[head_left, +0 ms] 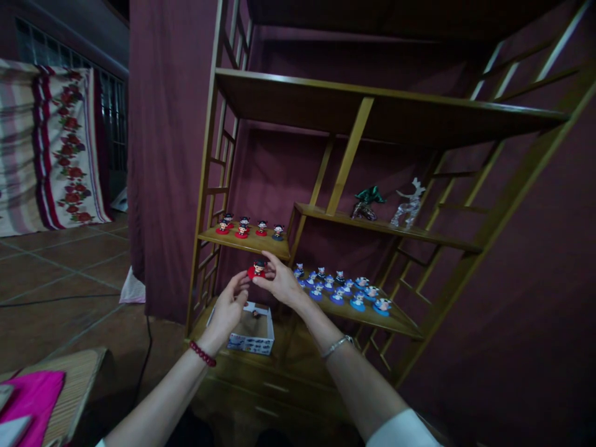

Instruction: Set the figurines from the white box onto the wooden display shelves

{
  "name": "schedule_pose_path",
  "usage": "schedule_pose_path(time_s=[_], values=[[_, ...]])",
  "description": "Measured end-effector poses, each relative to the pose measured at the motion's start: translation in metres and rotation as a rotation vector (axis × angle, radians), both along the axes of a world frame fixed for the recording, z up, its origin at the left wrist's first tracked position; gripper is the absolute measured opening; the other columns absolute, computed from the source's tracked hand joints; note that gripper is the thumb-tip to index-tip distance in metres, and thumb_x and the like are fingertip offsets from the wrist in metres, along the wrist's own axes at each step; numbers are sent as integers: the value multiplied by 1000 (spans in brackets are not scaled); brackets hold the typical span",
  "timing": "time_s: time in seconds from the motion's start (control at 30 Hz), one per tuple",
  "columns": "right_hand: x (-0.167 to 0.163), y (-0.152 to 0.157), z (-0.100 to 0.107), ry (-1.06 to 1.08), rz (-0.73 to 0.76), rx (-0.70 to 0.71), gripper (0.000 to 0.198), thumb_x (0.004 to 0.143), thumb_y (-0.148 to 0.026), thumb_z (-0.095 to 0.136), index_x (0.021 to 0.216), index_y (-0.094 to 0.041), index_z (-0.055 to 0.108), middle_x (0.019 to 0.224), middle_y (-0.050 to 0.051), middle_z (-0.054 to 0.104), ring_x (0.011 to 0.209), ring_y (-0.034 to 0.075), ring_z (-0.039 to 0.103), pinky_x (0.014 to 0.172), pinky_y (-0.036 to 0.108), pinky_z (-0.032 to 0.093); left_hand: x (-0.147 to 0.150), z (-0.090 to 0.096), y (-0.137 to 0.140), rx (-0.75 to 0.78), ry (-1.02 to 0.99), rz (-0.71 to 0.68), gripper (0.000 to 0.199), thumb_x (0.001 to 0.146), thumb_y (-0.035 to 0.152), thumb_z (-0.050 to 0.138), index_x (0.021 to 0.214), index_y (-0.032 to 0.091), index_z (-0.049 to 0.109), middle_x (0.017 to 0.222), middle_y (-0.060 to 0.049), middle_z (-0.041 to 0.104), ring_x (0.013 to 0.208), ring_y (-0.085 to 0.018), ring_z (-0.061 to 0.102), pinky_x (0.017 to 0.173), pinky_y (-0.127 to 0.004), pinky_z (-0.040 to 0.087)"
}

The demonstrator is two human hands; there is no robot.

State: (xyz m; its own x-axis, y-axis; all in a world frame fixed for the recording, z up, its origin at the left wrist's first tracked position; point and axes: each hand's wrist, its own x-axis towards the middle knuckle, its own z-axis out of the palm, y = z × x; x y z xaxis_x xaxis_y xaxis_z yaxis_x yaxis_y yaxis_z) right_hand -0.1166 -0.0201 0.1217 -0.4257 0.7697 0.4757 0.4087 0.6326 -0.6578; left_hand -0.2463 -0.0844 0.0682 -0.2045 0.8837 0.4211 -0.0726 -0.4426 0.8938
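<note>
A small figurine (258,269) with dark hair on a round red base is held up between my two hands, just below the front edge of the upper left shelf (251,243). My right hand (282,282) pinches its base from the right. On the other side, my left hand (231,302) has its fingertips closed on the base's left edge. Several similar figurines (241,230) on red or dark bases stand in two rows on that shelf. Underneath my hands, an open cardboard box (251,344) sits lower down with one small figurine (256,314) visible inside.
Several blue and purple-based figurines (338,297) stand in rows on the lower right shelf. Above them are a green ornament (369,197) and a clear deer ornament (410,203). A wooden divider (350,155) rises between shelves. A woven-top table (77,385) with pink cloth (40,400) is at lower left.
</note>
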Motion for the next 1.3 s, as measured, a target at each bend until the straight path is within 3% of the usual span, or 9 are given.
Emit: schedule_pose_path(time_s=[0.2, 0.43, 0.6, 0.77, 0.93, 1.17, 1.3], values=[[-4, 20, 17, 39, -90, 66, 68, 63, -30, 66, 124, -17, 39, 92, 5, 63, 74, 13, 61, 72, 28, 49, -2, 11, 18, 223, 532, 323, 48, 74, 10, 40, 121, 16, 45, 122, -9, 49, 115, -20, 40, 99, -41, 31], [-14, 45, 40, -29, -216, 134, 61, 64, -28, 65, 120, -18, 43, 92, 3, 64, 76, 13, 61, 75, 26, 48, -7, 28, 43, 421, 838, 427, 63, 67, 1, 36, 129, 12, 35, 133, -8, 38, 128, -20, 19, 103, -42, 27], [-21, 62, 49, -170, -345, 145, 60, 63, -32, 65, 118, -20, 45, 94, 4, 64, 85, 16, 60, 77, 27, 46, -14, 35, 58, 343, 1016, 408, 60, 71, 5, 38, 130, 7, 31, 134, -13, 37, 130, -23, 16, 101, -44, 28], [-24, 80, 47, -229, -409, 110, 63, 62, -39, 65, 119, -22, 44, 95, 4, 64, 87, 19, 60, 76, 29, 45, -22, 45, 66, 288, 1150, 349, 51, 78, 17, 37, 129, 8, 34, 134, -15, 36, 128, -23, 22, 104, -44, 17], [-30, 95, 46, -226, -429, 89, 59, 64, -36, 65, 118, -22, 46, 93, 4, 64, 88, 19, 59, 76, 29, 44, -25, 62, 69, 278, 1200, 310, 44, 82, 24, 35, 123, 11, 43, 128, -15, 45, 122, -22, 35, 105, -44, 8], [-35, 119, 41, -160, -412, 4, 50, 64, -32, 67, 111, -22, 50, 94, 3, 65, 88, 16, 60, 77, 27, 44, -28, 65, 80, 230, 1298, 322, 46, 80, 23, 36, 123, 8, 41, 131, -16, 40, 123, -24, 33, 103, -41, 15], [-34, 132, 36, -106, -352, -31, 46, 63, -32, 67, 106, -22, 53, 91, 1, 66, 84, 15, 61, 74, 25, 45, -28, 66, 88, 262, 1332, 388, 45, 75, 22, 42, 118, 7, 43, 125, -17, 46, 115, -27, 39, 96, -42, 23]])
